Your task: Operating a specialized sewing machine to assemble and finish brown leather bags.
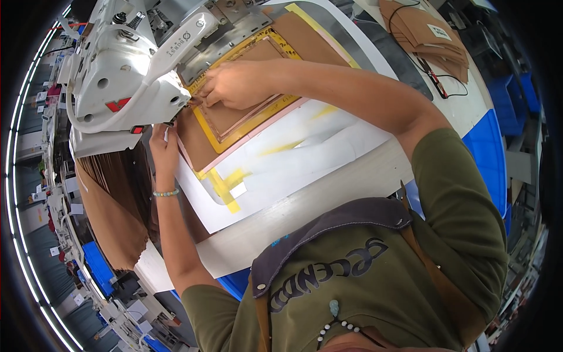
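Observation:
A white sewing machine head (102, 73) stands over a yellow-edged template (252, 126) with a brown panel framed inside it, on a brown board edged with pink tape (246, 152). My right hand (229, 83) rests on the template beside the needle area, its fingers bent and closed, their tips partly hidden and what they hold unclear. My left hand (162, 141) is just below the machine head at the board's left edge, fingers curled, touching something I cannot make out.
Brown sheets (108, 205) hang at the left. More brown pieces (425, 44) and a tool with wires (438, 82) lie at the top right of the white table (363, 176). Blue bins (504, 105) stand at the right, another (97, 267) at the lower left.

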Demonstrator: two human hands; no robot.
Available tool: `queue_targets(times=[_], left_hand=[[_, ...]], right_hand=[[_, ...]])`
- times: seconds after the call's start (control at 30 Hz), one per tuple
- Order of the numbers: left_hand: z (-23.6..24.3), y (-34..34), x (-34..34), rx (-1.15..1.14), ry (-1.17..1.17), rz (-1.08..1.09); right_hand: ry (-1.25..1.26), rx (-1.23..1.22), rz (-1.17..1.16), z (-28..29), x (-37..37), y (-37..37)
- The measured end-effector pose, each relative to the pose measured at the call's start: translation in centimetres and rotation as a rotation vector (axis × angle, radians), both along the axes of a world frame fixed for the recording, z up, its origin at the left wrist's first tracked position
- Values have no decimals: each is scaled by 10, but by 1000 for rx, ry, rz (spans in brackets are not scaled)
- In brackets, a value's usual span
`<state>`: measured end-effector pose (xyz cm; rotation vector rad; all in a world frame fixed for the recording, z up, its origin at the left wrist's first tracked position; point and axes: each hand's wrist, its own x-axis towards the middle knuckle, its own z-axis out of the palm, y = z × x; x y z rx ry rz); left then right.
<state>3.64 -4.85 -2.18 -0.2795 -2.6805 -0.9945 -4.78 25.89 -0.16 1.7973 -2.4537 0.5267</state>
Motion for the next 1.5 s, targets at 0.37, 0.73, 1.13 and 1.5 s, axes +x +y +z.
queue_targets(times=[0.37,0.73,1.13,1.5], left_hand=[[44,52,53,-259,116,-216],[45,106,38,-365,35,-406],[44,111,36,-424,-2,-442],[37,130,29,-409,52,-439]], right_hand=[[-91,115,-186,26,17,84],[252,15,-381,-15,32,139],[229,-20,-369,-1,30,131],[322,-105,-321,-7,28,122]])
